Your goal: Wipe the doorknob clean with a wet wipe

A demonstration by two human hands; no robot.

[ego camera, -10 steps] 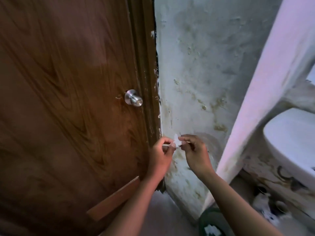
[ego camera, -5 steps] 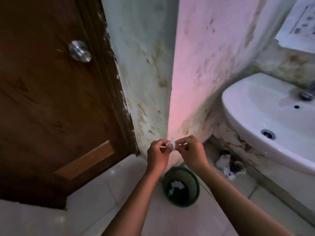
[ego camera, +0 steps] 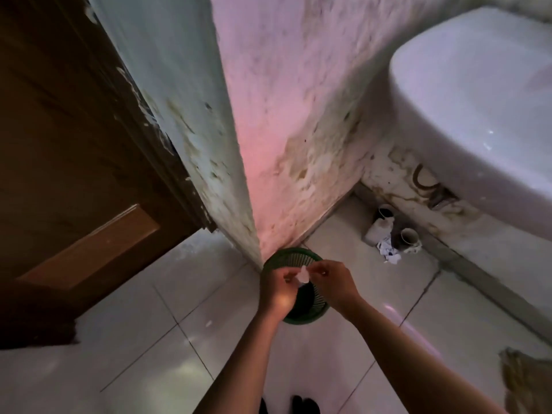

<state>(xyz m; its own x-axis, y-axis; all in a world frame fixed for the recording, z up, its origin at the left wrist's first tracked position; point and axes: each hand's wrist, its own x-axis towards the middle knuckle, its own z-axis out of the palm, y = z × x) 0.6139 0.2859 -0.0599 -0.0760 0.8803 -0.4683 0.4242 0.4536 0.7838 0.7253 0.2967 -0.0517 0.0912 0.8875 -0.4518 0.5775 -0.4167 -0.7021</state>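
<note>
A small crumpled white wipe (ego camera: pixel 304 276) is pinched between my left hand (ego camera: pixel 279 289) and my right hand (ego camera: pixel 334 282), both held close together low in the view. They hover directly above a green slatted waste basket (ego camera: pixel 291 258) standing on the floor at the wall corner. The brown wooden door (ego camera: pixel 74 150) fills the left side. Its doorknob is out of the frame.
A stained, peeling wall corner (ego camera: pixel 239 162) juts out between the door and a white washbasin (ego camera: pixel 484 109) at the right. Small pots and crumpled paper (ego camera: pixel 391 234) lie under the basin. White floor tiles (ego camera: pixel 143 348) spread below; a brown rag (ego camera: pixel 525 380) lies at the right edge.
The view has tilted down and rightward, so the doorknob left the frame. Both hands, still pinching the wipe, have come down from beside the door frame to above the green basket.
</note>
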